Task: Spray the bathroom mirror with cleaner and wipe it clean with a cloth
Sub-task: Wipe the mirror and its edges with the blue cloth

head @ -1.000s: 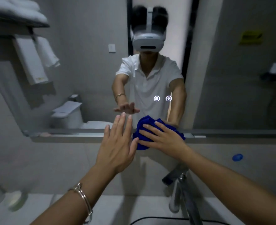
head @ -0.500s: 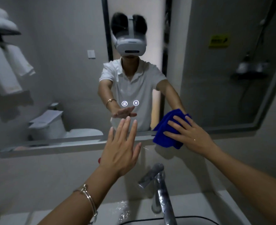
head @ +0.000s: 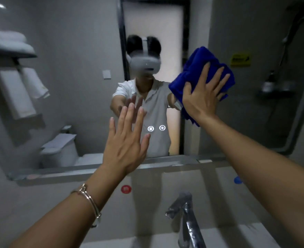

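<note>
Step in hand: wiping. The right hand, fingers spread flat, presses the blue cloth against the mirror, right of centre and high on the glass. The left hand is held open, fingers straight, before the glass; contact cannot be confirmed. Next move, as judged: sweep the cloth across unwiped glass under steady pressure. Open room lies leftward and upward. The frame bounds travel below; the tap stands under it.

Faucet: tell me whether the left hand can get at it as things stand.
Probably yes. The left hand is open and holds nothing, and the faucet stands below it with nothing between; the right hand presses the blue cloth higher up.
</note>
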A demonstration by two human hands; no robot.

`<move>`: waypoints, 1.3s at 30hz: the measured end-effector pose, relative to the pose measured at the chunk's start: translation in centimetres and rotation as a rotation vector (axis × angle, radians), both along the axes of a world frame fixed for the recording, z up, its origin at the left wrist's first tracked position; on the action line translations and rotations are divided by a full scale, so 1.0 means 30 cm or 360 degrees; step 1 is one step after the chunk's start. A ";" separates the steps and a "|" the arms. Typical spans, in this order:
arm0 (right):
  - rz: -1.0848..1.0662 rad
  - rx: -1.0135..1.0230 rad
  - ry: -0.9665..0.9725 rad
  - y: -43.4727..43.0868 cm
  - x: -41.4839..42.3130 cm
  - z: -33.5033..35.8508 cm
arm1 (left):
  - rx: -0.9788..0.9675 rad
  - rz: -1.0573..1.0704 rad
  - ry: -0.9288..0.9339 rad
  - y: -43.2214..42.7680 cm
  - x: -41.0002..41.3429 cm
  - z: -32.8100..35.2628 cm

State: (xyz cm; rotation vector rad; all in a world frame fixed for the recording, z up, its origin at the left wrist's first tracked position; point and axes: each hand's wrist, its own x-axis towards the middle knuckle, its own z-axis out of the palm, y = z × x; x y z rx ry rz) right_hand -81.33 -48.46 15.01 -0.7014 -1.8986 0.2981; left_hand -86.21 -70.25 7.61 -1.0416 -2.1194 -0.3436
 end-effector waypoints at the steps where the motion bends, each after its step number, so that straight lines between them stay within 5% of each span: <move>1: 0.0005 0.0042 -0.0006 -0.049 -0.033 0.030 | 0.0020 0.0026 0.0004 -0.045 -0.024 0.009; 10: -0.0020 0.0906 -0.0520 -0.490 -0.289 -0.005 | 0.0142 0.0164 -0.0077 -0.281 -0.134 0.035; 19: 0.0072 0.1330 -0.0616 -0.361 -0.250 -0.001 | 0.0082 0.0112 -0.0028 -0.148 -0.138 0.061; 39: -0.0121 0.0563 -0.0105 0.743 0.386 -0.082 | -0.0138 -0.0294 0.0051 0.813 0.348 -0.040</move>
